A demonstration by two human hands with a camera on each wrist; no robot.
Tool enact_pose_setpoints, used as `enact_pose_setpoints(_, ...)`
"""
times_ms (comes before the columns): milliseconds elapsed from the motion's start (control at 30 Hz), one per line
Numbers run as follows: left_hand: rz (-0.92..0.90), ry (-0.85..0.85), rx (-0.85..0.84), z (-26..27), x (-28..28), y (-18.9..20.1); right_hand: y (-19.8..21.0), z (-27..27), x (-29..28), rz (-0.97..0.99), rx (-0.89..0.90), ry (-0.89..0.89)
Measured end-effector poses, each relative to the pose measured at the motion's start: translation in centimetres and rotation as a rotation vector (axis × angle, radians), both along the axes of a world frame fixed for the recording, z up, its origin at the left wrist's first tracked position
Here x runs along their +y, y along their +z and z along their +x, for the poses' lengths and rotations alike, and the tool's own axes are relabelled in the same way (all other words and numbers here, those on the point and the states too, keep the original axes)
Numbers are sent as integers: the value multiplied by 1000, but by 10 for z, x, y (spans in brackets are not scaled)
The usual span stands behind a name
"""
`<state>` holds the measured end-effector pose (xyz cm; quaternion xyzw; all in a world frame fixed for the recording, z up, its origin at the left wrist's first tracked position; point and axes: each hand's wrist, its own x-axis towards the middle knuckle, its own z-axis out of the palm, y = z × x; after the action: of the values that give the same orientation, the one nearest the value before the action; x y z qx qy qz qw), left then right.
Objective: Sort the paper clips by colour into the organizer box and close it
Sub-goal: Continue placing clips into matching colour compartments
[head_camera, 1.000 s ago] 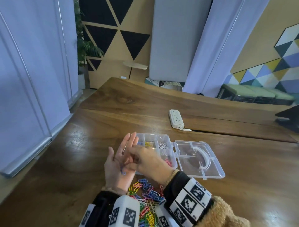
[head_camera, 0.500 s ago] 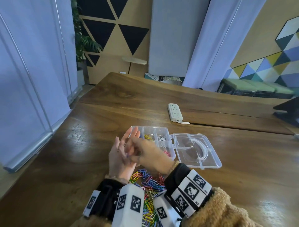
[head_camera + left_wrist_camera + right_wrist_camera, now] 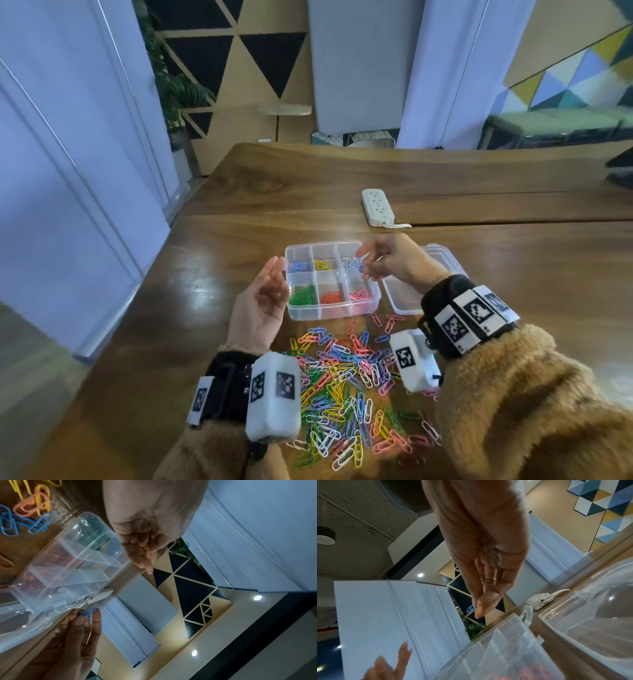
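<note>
Your right hand (image 3: 394, 263) holds a small blue wire paper clip (image 3: 359, 266), pinched between thumb and fingertips (image 3: 96, 616), over the far right cell of the clear six-cell plastic organizer box (image 3: 301, 313) on the wooden desk (image 3: 513, 267). That cell holds white clips; the blue clips lie in the far left cell (image 3: 298, 265), two cells to your left along the far row. The coming move therefore runs leftward over the yellow cell, not downward. The clip's long axis appears roughly level and pointing left, though the head view is too blurred to be sure. Your left hand (image 3: 262, 308) stands at the box's left wall, palm inward, fingers spread and relaxed, holding nothing; it is nearer the blue cell. The unsorted heap of mixed coloured clips (image 3: 346, 383) lies on the desk near you, and the hinged clear lid (image 3: 404, 301) lies open to the right.
</note>
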<state>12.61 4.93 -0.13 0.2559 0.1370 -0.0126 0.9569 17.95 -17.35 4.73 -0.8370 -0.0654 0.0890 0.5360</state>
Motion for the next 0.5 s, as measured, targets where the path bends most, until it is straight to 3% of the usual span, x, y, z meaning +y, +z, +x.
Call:
enact_pose_setpoints(200,163,-69,24,-8,3,-2,-4,22,-4,-15,60,-32)
enact_pose_setpoints(500,295,-102,12,-23,10,14,6,37,4,-46,8,-31)
